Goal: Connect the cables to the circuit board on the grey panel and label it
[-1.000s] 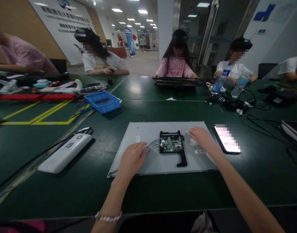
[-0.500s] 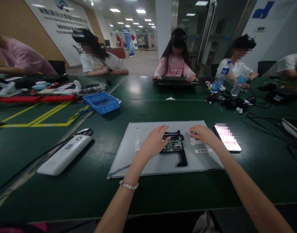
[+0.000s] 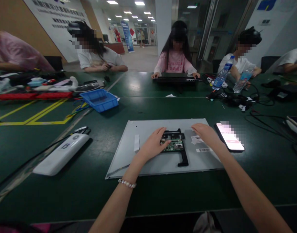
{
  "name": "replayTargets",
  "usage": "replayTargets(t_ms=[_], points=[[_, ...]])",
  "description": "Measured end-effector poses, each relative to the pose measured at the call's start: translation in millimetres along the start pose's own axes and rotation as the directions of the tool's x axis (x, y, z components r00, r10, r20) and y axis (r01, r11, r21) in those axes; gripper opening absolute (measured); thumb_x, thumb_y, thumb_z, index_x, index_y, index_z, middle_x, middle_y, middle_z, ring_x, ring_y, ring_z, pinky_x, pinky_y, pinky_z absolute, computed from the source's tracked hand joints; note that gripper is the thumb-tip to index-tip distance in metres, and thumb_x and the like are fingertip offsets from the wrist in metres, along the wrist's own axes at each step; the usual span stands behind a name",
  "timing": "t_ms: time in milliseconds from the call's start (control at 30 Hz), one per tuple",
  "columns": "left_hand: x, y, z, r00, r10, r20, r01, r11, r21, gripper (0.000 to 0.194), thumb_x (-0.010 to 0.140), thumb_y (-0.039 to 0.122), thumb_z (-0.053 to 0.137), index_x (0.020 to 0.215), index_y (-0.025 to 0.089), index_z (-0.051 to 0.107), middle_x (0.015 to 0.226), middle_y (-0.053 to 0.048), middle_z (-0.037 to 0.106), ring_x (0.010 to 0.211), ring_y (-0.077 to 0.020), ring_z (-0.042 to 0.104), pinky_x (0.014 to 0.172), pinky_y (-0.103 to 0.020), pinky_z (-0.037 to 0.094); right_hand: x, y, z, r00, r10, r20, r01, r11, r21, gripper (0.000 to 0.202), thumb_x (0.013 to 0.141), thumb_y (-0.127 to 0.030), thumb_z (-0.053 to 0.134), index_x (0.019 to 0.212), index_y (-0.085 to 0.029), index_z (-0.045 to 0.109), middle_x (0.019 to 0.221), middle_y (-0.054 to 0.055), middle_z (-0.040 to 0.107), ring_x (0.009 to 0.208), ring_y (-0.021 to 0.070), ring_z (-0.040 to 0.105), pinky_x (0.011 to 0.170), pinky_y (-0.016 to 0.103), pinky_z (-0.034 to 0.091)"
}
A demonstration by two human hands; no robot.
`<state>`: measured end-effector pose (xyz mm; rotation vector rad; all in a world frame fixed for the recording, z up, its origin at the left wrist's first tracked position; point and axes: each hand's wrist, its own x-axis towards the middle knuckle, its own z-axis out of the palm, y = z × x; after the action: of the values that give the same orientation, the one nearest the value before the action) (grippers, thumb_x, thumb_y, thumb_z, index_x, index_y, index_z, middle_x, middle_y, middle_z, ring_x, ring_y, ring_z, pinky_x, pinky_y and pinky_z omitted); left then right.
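A flat grey-white panel (image 3: 124,142) lies on the table in front of me. On its middle sits a green circuit board (image 3: 171,145) in a black plastic bracket (image 3: 184,158). My left hand (image 3: 152,144) lies over the left edge of the board, thumb apart from the stretched fingers; its fingertips touch the bracket's far left corner. My right hand (image 3: 206,132) is over the panel's right part, with fingers stretched and nothing visible in them. Beside it are white paper labels (image 3: 196,139) and a barcode sticker (image 3: 203,150). A white strip (image 3: 137,142) is left of my left hand.
A lit phone (image 3: 229,137) lies right of the panel. To the left are a white power bank (image 3: 62,153) with a cable and a blue tray (image 3: 100,99). Water bottles (image 3: 223,72) and black cables stand farther right. Several people sit across the green table (image 3: 143,108).
My right hand has straightened its fingers and drawn back slightly from the paper labels, which lie on the panel. My left hand has hardly moved. The view has tilted a little.
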<state>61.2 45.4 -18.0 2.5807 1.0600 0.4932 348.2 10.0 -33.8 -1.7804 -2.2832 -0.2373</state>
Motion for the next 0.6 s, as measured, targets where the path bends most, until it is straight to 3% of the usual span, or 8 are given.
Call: replayTargets(t_ms=[100, 233, 433, 533, 600], points=[[1, 1, 1.3, 1.0, 0.003, 0.004, -0.003, 1.0, -0.011, 0.057, 0.09, 0.044, 0.042, 0.138, 0.017, 0.03, 0.142, -0.01, 0.036, 0.129, -0.0237, 0.037, 0.109, -0.038, 0.03, -3, -3, -6, 0.998, -0.027, 0.055, 0.028, 0.999, -0.026, 0.023, 0.091, -0.018, 0.042, 0.095, -0.017, 0.065, 0.092, 0.009, 0.067, 0.086, 0.0205, 0.061, 0.07, 0.03, 0.045], [0, 0, 2.5, 1.0, 0.014, 0.008, -0.014, 1.0, -0.018, 0.056, 0.09, 0.042, 0.042, 0.139, 0.017, 0.029, 0.141, -0.011, 0.036, 0.128, -0.0236, 0.038, 0.108, -0.038, 0.03, -9, -6, -9, 0.995, -0.048, 0.091, 0.038, 0.994, 0.107, 0.024, 0.091, -0.026, 0.044, 0.101, -0.018, 0.065, 0.101, 0.009, 0.066, 0.095, 0.0221, 0.059, 0.078, 0.032, 0.046], [1, 3, 0.0, 1.0, 0.029, -0.007, -0.028, 0.998, 0.062, 0.058, 0.091, 0.044, 0.042, 0.139, 0.016, 0.028, 0.143, -0.012, 0.035, 0.129, -0.0241, 0.036, 0.107, -0.038, 0.03, -17, 1, -15, 0.99, 0.112, 0.086, -0.133, 0.945, 0.299, 0.031, 0.087, -0.031, 0.047, 0.113, -0.019, 0.061, 0.111, 0.009, 0.064, 0.095, 0.0217, 0.06, 0.08, 0.035, 0.047], [2, 4, -9.1, 0.996, -0.014, -0.084, 0.027, 0.988, 0.152, 0.05, 0.092, 0.042, 0.039, 0.136, 0.017, 0.034, 0.14, -0.011, 0.04, 0.127, -0.0245, 0.038, 0.105, -0.04, 0.031, -20, 1, -16, 0.972, 0.183, 0.147, -0.228, 0.888, 0.399, 0.033, 0.083, -0.031, 0.053, 0.112, -0.018, 0.061, 0.106, 0.009, 0.065, 0.086, 0.0194, 0.062, 0.076, 0.032, 0.049], [2, 0, -16.9, 0.974, -0.099, -0.203, 0.145, 0.964, 0.222, 0.045, 0.092, 0.037, 0.038, 0.133, 0.017, 0.038, 0.136, -0.011, 0.044, 0.126, -0.025, 0.04, 0.104, -0.041, 0.031, -20, -1, -15, 0.962, 0.189, 0.198, -0.259, 0.861, 0.438, 0.034, 0.078, -0.029, 0.058, 0.109, -0.017, 0.063, 0.102, 0.009, 0.066, 0.083, 0.0184, 0.062, 0.074, 0.031, 0.049]])
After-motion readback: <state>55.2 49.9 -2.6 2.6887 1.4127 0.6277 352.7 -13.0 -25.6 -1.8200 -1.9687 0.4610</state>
